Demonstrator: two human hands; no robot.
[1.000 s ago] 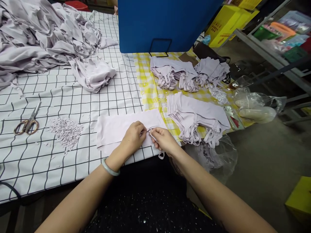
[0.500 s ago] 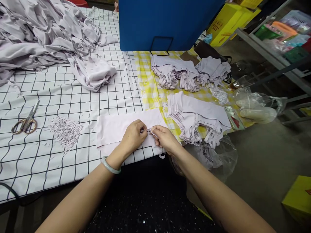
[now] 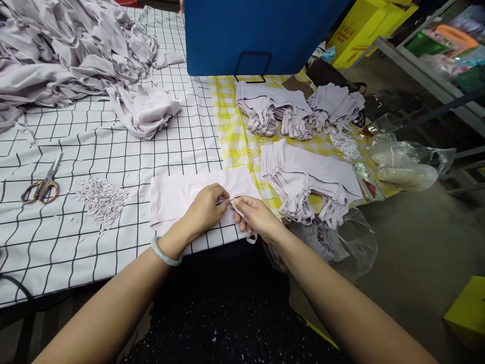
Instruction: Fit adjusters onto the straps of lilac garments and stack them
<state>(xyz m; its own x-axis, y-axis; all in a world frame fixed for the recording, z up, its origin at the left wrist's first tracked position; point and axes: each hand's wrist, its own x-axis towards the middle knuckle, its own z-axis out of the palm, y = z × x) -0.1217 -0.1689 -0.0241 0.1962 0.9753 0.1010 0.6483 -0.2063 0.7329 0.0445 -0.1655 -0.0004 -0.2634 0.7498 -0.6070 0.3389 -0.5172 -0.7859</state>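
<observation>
The pale lilac cloth panel point(image 3: 170, 194) lies flat at the near edge of the table, across the seam of 2 coverings, and I have both hands working over its right part. My left hand point(image 3: 208, 208) rests over the panel, thumb and forefinger pinched at a small bit of lilac strap point(image 3: 251, 238). My right hand point(image 3: 259, 216) faces it, thumb and forefinger gripping the same strap, whose loop hangs below at the table's edge. The bit between my fingertips is too small for me to make out well.

A pale green bangle point(image 3: 165, 253) circles my left wrist. Just right of the panel, a fanned stack of strapped lilac pieces point(image 3: 314, 164) lies on the yellow checked cloth point(image 3: 229, 119); 2 more bunches lie beyond it. To the left, on the white grid cloth point(image 3: 197, 146), I see lilac clippings point(image 3: 103, 199) and, farther left, scissors point(image 3: 43, 186) with splayed blades. A large lilac heap point(image 3: 76, 50) fills the far left; a blue board point(image 3: 261, 35) stands at the far side.
</observation>
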